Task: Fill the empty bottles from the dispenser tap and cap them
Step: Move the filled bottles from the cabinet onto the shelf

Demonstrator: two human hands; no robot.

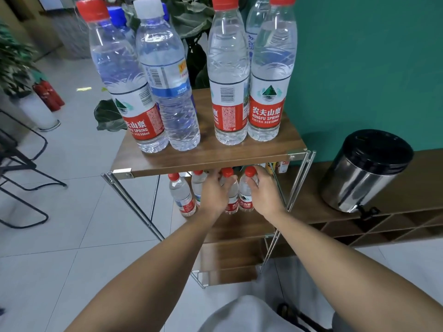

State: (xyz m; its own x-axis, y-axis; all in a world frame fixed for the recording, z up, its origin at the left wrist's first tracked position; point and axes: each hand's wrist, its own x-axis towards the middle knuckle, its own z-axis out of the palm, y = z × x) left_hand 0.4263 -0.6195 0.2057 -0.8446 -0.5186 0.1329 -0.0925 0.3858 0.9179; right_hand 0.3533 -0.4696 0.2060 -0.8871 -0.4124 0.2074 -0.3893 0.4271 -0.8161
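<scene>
Both my hands reach under the top shelf of a small wooden rack. My left hand grips a red-capped bottle on the lower shelf. My right hand grips the red-capped bottle next to it. Two more red-capped bottles stand to their left on the same shelf. Several capped bottles stand on the top shelf, most with red caps, one with a white cap. The steel dispenser with a black lid and a black tap sits at the right on a low wooden cabinet.
The rack has chrome legs and a lower wooden shelf. The low cabinet with open cubbies runs along a green wall. Black chair frames, a potted plant and red fire extinguishers stand at the left on the tiled floor.
</scene>
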